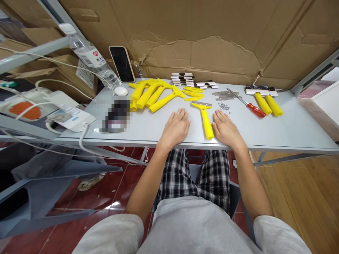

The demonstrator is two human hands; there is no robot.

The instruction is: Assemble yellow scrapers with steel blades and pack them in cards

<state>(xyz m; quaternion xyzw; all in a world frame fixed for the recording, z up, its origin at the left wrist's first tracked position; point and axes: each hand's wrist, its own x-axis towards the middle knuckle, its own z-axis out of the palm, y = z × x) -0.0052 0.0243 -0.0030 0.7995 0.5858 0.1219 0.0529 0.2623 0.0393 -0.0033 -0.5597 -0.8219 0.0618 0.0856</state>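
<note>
My left hand (pixel 176 128) lies flat on the grey table, palm down and holding nothing. My right hand (pixel 224 127) rests flat likewise, its fingertips beside a small pile of screws (pixel 224 107). Between the hands lies a yellow-handled scraper (pixel 206 120) with a metal head. Left of it are several yellow scraper handles (pixel 150 93), heaped together, and flat yellow pieces (pixel 193 93). Thin metal strips (pixel 225 95) lie behind the screws. A screwdriver (pixel 255 110) with a red handle sits to the right, near two yellow tubular grips (pixel 268 104).
Stacked white-and-black blade packs (pixel 182 78) stand at the back against cardboard (pixel 212 53). On the left are a leaning phone (pixel 122 64), a water bottle (pixel 91 56), a white egg-shaped object (pixel 121 91) and a power strip with cables (pixel 70 114). The table's front edge (pixel 196 145) is close to my wrists.
</note>
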